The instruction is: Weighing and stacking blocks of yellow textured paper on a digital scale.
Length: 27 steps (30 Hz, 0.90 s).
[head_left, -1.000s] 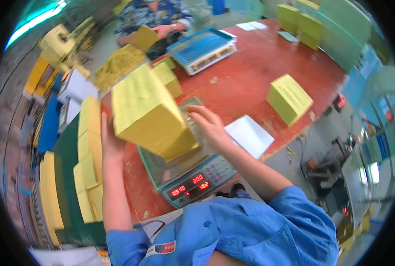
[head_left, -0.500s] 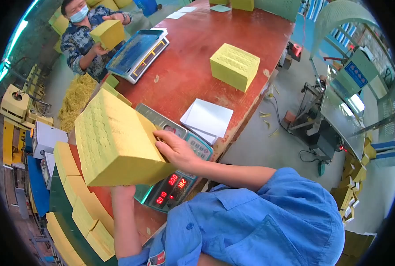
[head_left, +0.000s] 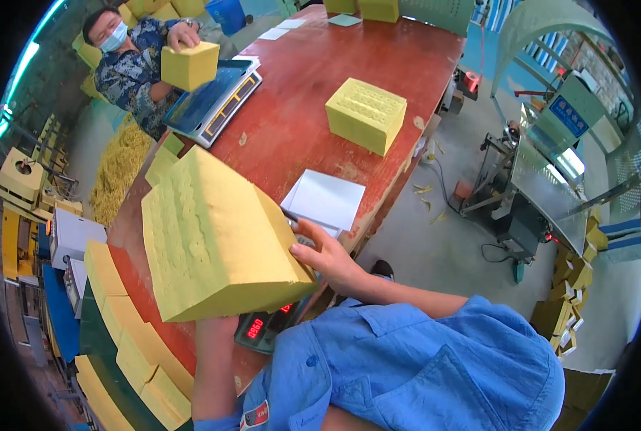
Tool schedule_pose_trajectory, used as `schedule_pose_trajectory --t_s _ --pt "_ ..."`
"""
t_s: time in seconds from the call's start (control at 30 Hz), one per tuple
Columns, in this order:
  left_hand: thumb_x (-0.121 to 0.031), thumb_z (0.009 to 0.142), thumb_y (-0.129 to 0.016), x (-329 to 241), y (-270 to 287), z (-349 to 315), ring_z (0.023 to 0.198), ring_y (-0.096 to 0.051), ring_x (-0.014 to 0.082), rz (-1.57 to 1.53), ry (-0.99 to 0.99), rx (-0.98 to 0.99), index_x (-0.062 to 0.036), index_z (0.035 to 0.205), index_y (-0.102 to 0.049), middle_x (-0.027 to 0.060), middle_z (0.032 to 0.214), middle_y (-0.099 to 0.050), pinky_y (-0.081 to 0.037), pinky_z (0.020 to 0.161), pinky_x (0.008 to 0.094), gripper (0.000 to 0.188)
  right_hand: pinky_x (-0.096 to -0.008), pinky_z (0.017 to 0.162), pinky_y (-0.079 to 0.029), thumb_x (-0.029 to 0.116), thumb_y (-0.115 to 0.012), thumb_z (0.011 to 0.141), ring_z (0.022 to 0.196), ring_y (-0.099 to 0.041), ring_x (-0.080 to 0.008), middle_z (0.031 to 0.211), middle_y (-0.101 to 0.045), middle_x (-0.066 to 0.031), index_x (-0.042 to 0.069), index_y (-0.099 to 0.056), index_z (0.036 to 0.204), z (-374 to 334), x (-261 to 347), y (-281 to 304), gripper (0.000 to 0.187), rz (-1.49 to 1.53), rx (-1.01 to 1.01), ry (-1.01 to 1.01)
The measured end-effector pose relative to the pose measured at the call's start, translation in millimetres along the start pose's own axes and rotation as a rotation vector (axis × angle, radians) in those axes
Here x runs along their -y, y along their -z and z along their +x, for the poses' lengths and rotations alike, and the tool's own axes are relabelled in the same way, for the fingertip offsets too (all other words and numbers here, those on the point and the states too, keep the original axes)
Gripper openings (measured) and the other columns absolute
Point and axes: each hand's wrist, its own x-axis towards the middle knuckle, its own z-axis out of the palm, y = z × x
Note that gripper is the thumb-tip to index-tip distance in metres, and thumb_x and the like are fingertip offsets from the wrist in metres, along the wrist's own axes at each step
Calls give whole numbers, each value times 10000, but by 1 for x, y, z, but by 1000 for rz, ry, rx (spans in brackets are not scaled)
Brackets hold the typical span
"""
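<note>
Both my hands hold a large block of yellow paper (head_left: 227,237), tilted, its left face marked with wavy rows. My right hand (head_left: 329,260) presses its fingers against the block's right side, thumb near the upper edge. My left hand (head_left: 216,329) supports it from below, its fingers hidden under the block. Beneath the block, a digital scale (head_left: 263,337) with red lit digits is mostly covered. Just beyond my right hand, white paper sheets (head_left: 324,200) lie in a pile on the red table (head_left: 277,136).
Another yellow block (head_left: 367,115) rests on the table's right side. Across at far left, a masked co-worker (head_left: 137,65) holds a yellow block (head_left: 190,66) by a second scale (head_left: 213,104). Several yellow stacks (head_left: 130,323) line the left edge. A metal machine (head_left: 543,179) stands at right.
The block in my hands has moved right and slightly down, covering more of the scale. The co-worker's block has shifted to the right, over the edge of the far scale.
</note>
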Motion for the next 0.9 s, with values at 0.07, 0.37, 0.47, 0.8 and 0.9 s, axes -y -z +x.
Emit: schedule_pose_trajectory --t_s 0.07,0.37,0.47,0.8,0.9 --pt "-324 997 -455 -2 0 2 1192 -534 318 -9 32 -35 -42 1390 -416 158 1368 -492 -481 986 498 485 -370 1051 -366 442 -672 881 1277 -439 -272 1369 -466 -208 -92 -340 1402 0 18 9 816 55 97 -105" --pt "-388 981 -485 17 -107 16 1239 -509 312 280 -280 99 -61 1418 -394 152 1402 -469 -463 1010 476 553 -351 1061 -361 386 -669 895 1243 -478 -222 1345 -511 -167 -87 -372 1401 62 105 83 753 152 281 -16" --pt "-375 952 -550 17 -157 56 1226 -517 302 1050 -796 245 -63 1412 -404 147 1391 -479 -468 988 454 575 -333 1004 -416 374 -688 888 1206 -506 -216 1302 -536 -166 -93 -388 1384 103 167 129 745 137 299 -36" --pt "-495 968 -472 107 -479 191 1262 -475 252 -123 37 418 -170 1444 -361 41 1416 -438 -445 1021 461 587 -339 988 -445 287 -647 900 1184 -545 -212 1317 -532 -168 -76 -367 1411 289 294 379 687 126 243 29" --pt "-581 977 -376 134 -563 229 1278 -463 252 -216 127 478 -183 1456 -343 53 1427 -424 -437 1029 471 623 -348 993 -446 279 -640 906 1196 -541 -223 1326 -526 -173 -66 -363 1418 335 316 447 677 160 175 -14"
